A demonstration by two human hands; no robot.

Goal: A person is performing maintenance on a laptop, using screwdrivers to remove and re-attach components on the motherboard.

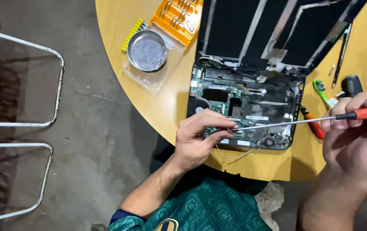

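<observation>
- The opened laptop (pixel 245 113) lies on the round wooden desk (pixel 158 102) with its inner boards bare; its dark lid is cut off by the top edge
- The left hand (pixel 198 141) rests on the front left corner of the laptop, fingers (pixel 222 124) pressed together on a small part that I cannot make out
- The right hand (pixel 354 137) is curled tight around the orange handle of a long screwdriver (pixel 294 122), whose tip meets the left fingers
- A thin pale wire (pixel 232 156) hangs over the front edge of the desk
- Behind: a round metal dish (pixel 146 50) on a clear plastic lid, beside an orange bit case (pixel 177 16)
- Right: a green toothbrush (pixel 321 92), partly hidden
- Left, on the floor: white metal chairs (pixel 21 85)
</observation>
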